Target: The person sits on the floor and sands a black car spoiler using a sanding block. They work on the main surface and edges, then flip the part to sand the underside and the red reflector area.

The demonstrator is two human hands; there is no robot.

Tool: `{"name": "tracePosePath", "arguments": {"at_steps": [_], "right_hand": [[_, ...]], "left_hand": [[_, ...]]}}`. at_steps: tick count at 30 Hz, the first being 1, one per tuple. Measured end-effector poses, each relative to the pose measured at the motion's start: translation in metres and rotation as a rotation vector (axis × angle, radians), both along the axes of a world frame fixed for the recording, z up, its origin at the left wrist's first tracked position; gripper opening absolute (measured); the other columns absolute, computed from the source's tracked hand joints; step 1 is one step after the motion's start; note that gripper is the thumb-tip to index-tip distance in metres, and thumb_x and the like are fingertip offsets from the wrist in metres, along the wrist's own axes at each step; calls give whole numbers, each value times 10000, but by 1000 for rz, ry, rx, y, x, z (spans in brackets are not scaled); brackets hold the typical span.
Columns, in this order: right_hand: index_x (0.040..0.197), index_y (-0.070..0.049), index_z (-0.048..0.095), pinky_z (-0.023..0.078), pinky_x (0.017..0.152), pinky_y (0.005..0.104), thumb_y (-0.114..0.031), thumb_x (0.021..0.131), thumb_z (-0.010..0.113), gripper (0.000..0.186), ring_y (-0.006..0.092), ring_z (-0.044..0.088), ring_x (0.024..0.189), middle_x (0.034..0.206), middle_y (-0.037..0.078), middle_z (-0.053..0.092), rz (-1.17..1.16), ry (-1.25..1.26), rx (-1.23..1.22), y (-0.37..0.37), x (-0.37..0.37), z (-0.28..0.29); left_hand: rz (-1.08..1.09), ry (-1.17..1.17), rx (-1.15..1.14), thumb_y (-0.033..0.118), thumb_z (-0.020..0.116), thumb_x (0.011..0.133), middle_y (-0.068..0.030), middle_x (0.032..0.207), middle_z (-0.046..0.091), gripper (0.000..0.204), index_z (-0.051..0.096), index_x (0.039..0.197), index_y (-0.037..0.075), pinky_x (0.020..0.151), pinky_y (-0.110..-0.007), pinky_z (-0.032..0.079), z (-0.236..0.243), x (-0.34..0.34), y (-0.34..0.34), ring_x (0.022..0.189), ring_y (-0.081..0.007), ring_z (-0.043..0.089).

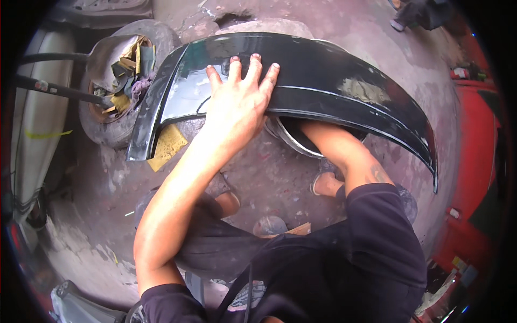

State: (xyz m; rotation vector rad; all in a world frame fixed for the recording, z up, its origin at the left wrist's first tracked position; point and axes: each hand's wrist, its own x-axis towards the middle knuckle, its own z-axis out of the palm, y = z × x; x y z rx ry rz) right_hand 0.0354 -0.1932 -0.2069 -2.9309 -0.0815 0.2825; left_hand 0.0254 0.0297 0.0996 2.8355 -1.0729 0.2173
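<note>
A long, curved, glossy black car body panel [307, 70] lies across in front of me, with a dull greyish patch on its right half. My left hand [242, 91] rests flat on its upper face, left of the middle, fingers spread and holding nothing. Under the panel's near edge stands a round bucket [293, 144] with a pale rim. My right forearm [336, 142] reaches down into or over it, beneath the panel. The right hand itself is hidden, so I cannot see its fingers or anything in them.
At the left, a tyre [156, 37] holds yellow and dark scraps, a purple rag [141, 86] and a dustpan-like scoop [107, 59]. A yellow sheet [168, 146] lies by the panel's left end. Red car bodywork [471, 156] borders the right. Another person's foot [397, 25] shows top right.
</note>
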Motion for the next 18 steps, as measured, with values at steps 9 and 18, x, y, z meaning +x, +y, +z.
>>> {"name": "tracePosePath", "arguments": {"at_steps": [9, 18], "right_hand": [[1334, 30, 648, 525, 1002, 513, -246, 1030, 596, 414, 451, 688, 1121, 1186, 339, 697, 318, 218, 238, -34, -46, 200], [1434, -92, 639, 522, 917, 457, -153, 911, 739, 536, 368, 643, 1027, 1244, 200, 636, 431, -420, 9, -27, -162, 356]], "left_hand": [[26, 52, -16, 167, 806, 856, -198, 1619, 441, 863, 412, 1623, 169, 1090, -795, 390, -4, 5, 7, 1442, -488, 448], [22, 27, -46, 300, 769, 939, -196, 1652, 403, 787, 402, 1629, 206, 1115, -816, 341, -24, 2, 12, 1478, -538, 388]]}}
